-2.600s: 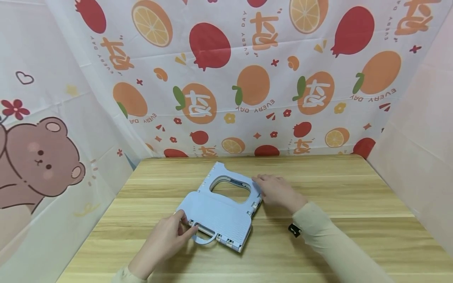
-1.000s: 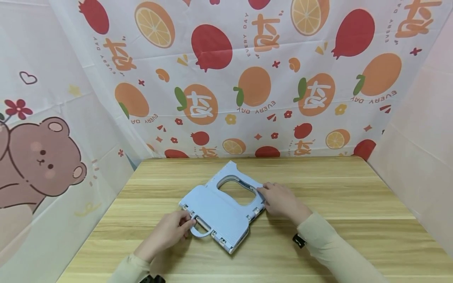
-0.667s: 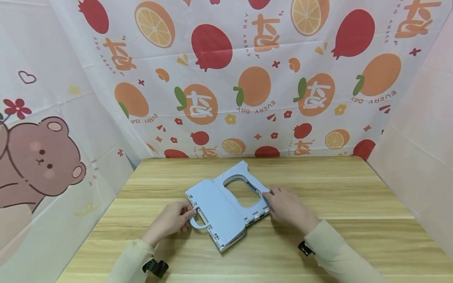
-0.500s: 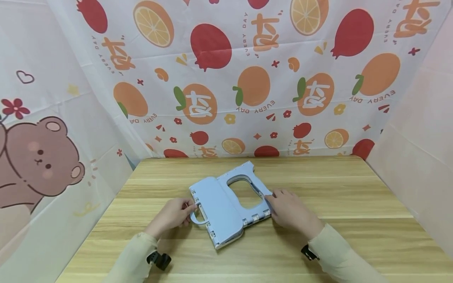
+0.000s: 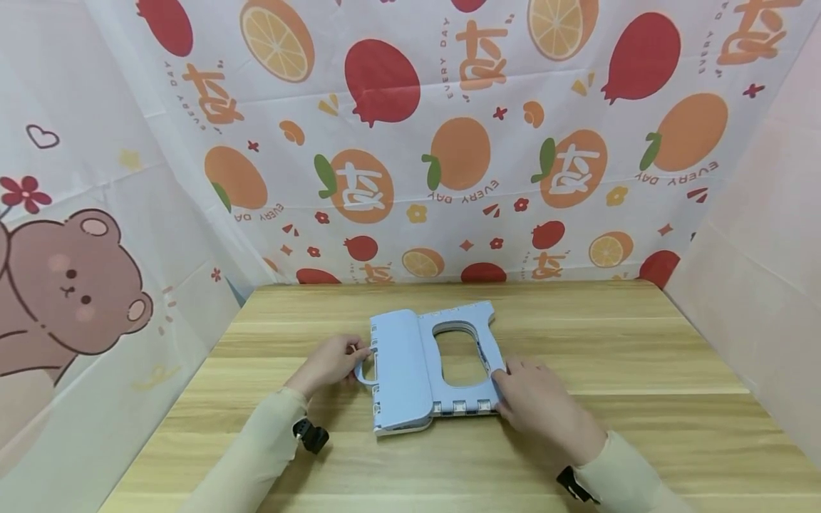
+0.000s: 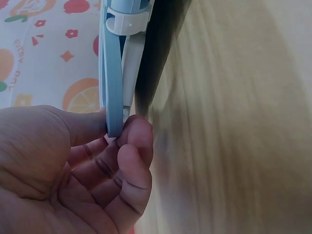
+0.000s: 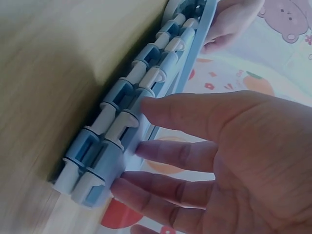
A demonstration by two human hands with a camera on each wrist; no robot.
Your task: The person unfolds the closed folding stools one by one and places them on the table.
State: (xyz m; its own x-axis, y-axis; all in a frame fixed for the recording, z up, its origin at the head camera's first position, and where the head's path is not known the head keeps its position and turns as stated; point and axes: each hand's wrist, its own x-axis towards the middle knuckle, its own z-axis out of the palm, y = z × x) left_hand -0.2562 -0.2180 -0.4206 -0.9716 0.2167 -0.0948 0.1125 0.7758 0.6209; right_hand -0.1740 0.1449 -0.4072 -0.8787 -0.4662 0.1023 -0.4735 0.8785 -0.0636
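A light-blue folding step stool (image 5: 400,370) lies folded near the middle of the table, its leg panel with a large rounded opening pointing right. My left hand (image 5: 330,363) pinches the loop handle (image 6: 114,83) on the stool's left side between thumb and fingers, as the left wrist view shows. At the lower right corner, my right hand (image 5: 541,399) touches the edge of the leg panel. In the right wrist view its fingers are fairly straight, and the thumb tip is by the white and blue hinge row (image 7: 114,122).
The wooden table (image 5: 609,356) reaches back to a fruit-printed curtain (image 5: 513,178). A curtain with a bear print (image 5: 83,285) hangs at the left. Black straps with small devices (image 5: 311,434) sit on both wrists.
The stool has turned clockwise on the table, from slanted to nearly square, and shifted right. My left hand has moved away from me with the handle; my right hand has come nearer and rightward.
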